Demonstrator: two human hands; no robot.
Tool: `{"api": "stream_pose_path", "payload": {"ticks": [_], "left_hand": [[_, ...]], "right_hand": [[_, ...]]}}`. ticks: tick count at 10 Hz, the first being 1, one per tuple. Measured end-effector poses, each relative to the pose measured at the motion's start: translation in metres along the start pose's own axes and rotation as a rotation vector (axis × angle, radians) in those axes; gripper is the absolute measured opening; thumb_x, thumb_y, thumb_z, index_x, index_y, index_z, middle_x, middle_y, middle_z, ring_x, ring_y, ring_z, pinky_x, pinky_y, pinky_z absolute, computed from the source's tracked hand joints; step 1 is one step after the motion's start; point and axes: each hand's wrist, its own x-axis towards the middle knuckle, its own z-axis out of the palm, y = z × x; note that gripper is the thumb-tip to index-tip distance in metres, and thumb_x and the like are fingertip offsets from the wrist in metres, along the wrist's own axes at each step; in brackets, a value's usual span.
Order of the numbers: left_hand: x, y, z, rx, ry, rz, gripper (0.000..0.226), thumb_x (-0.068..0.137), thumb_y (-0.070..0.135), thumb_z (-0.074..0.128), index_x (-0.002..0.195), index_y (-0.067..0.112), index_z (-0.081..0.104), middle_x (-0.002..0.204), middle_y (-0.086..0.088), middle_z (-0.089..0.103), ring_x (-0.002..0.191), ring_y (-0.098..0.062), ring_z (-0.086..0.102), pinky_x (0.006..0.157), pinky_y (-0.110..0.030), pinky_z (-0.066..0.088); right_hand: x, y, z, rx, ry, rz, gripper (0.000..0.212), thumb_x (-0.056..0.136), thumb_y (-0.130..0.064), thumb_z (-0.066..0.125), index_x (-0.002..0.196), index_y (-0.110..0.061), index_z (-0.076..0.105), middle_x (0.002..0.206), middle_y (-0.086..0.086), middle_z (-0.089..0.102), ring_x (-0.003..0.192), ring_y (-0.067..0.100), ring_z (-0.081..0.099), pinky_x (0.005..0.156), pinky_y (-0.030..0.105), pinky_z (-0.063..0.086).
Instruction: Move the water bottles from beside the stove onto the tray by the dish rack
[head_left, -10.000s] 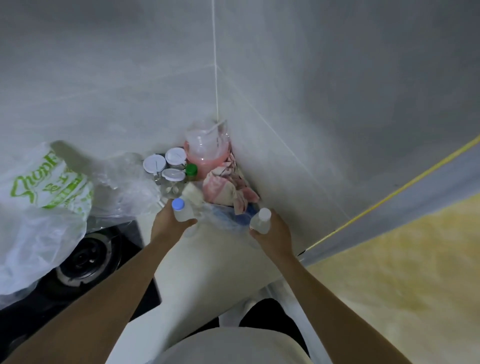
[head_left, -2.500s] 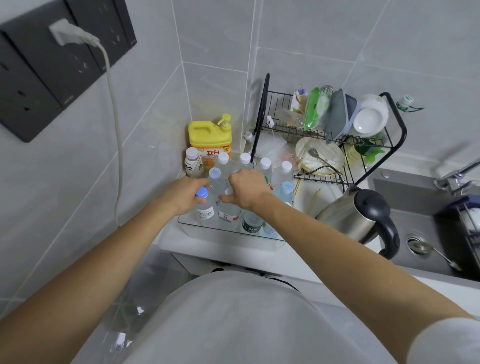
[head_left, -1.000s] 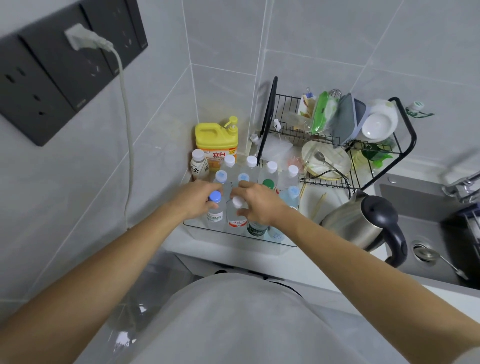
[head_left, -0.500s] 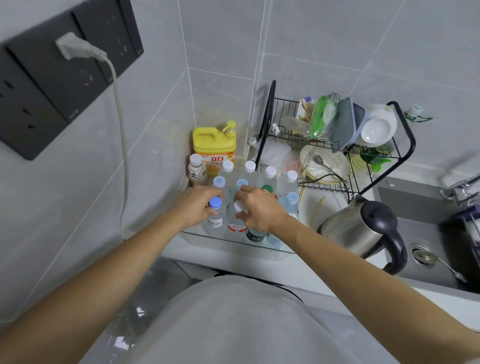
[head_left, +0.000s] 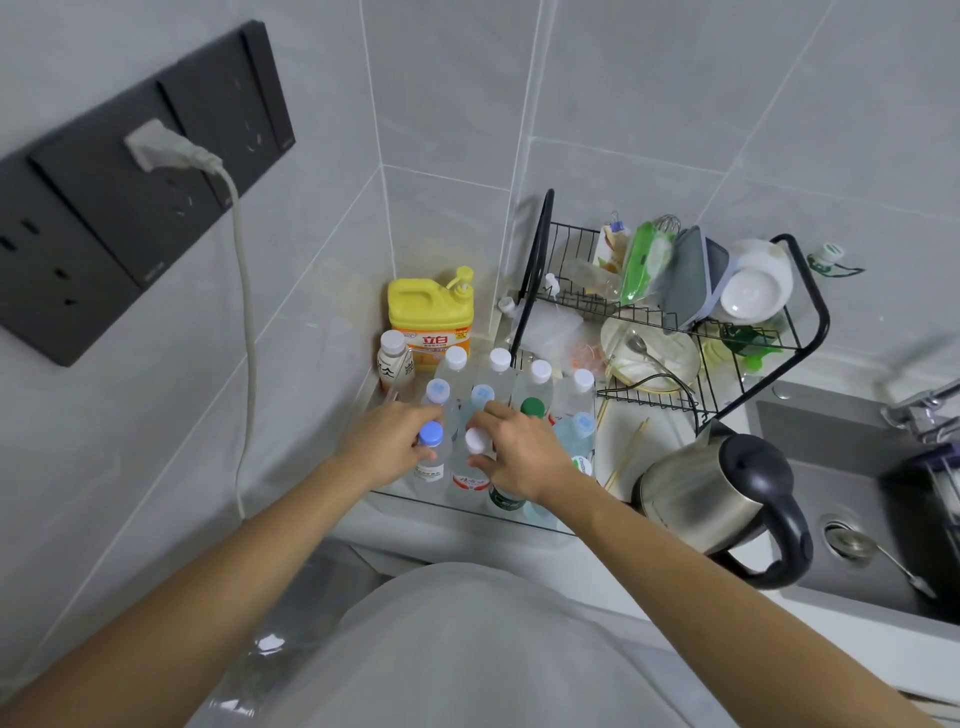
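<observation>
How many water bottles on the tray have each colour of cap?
White-capped bottles: 5, one in the right hand
Light-blue-capped bottles: 3
Dark-blue-capped bottle: 1, in the left hand
Green-capped bottle: 1
Total: 10

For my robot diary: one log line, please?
left hand: on blue-capped bottle | right hand: on white-capped bottle | tray

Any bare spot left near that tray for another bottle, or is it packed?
The tray looks packed: bottles stand in tight rows, with the left hand and right hand on the front two. The clearest bare counter lies between the tray and the kettle, below the dish rack, though chopsticks lie there. The yellow detergent jug fills the corner.
</observation>
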Motion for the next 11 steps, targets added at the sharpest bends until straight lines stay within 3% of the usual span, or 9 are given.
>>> {"api": "stream_pose_path", "payload": {"ticks": [3, 5, 7, 9, 10, 11], "left_hand": [[0.001, -0.001, 0.001, -0.012, -0.016, 0.008, 0.039, 0.083, 0.033, 0.083, 0.087, 0.032, 0.044, 0.083, 0.003, 0.065, 0.079, -0.027, 0.059, 0.065, -0.036, 0.045], [0.003, 0.000, 0.005, -0.019, -0.011, -0.019, 0.041, 0.082, 0.036, 0.083, 0.086, 0.031, 0.042, 0.080, 0.001, 0.065, 0.078, -0.031, 0.061, 0.064, -0.040, 0.050], [0.000, 0.005, 0.009, -0.030, 0.037, -0.045, 0.040, 0.083, 0.034, 0.083, 0.084, 0.027, 0.044, 0.075, 0.002, 0.061, 0.073, -0.030, 0.058, 0.061, -0.036, 0.044], [-0.005, 0.002, 0.012, -0.038, 0.045, -0.106, 0.040, 0.082, 0.040, 0.083, 0.086, 0.029, 0.045, 0.070, 0.005, 0.058, 0.072, -0.031, 0.061, 0.061, -0.040, 0.052], [-0.017, 0.011, 0.004, -0.055, 0.052, -0.153, 0.054, 0.077, 0.051, 0.087, 0.117, 0.033, 0.054, 0.073, 0.004, 0.064, 0.075, -0.028, 0.065, 0.066, -0.040, 0.056], [-0.028, 0.014, 0.001, -0.083, 0.141, -0.199, 0.067, 0.076, 0.059, 0.085, 0.131, 0.033, 0.054, 0.096, 0.002, 0.071, 0.090, -0.028, 0.067, 0.074, -0.043, 0.057]], "right_hand": [[-0.001, 0.001, 0.001, 0.046, 0.005, 0.010, 0.035, 0.087, -0.033, 0.079, 0.116, -0.017, 0.066, 0.108, 0.002, 0.066, 0.095, 0.034, 0.067, 0.075, 0.045, 0.055], [-0.001, 0.003, 0.002, 0.071, -0.003, 0.025, 0.034, 0.087, -0.030, 0.079, 0.116, -0.016, 0.067, 0.111, 0.005, 0.068, 0.097, 0.037, 0.067, 0.077, 0.046, 0.056], [-0.001, 0.002, 0.002, 0.082, -0.012, 0.023, 0.034, 0.088, -0.028, 0.078, 0.118, -0.015, 0.067, 0.112, 0.006, 0.068, 0.098, 0.038, 0.067, 0.076, 0.045, 0.055], [-0.002, 0.004, 0.007, 0.067, -0.014, 0.016, 0.038, 0.090, -0.031, 0.076, 0.122, -0.016, 0.063, 0.116, 0.008, 0.065, 0.106, 0.037, 0.065, 0.080, 0.046, 0.055], [-0.006, 0.002, 0.003, 0.083, -0.021, -0.008, 0.043, 0.088, -0.030, 0.079, 0.124, -0.016, 0.062, 0.119, 0.008, 0.065, 0.112, 0.035, 0.061, 0.085, 0.045, 0.054], [-0.012, 0.008, 0.005, 0.136, 0.008, 0.007, 0.053, 0.084, -0.031, 0.083, 0.131, -0.017, 0.061, 0.127, 0.007, 0.063, 0.119, 0.034, 0.056, 0.093, 0.047, 0.053]]}}
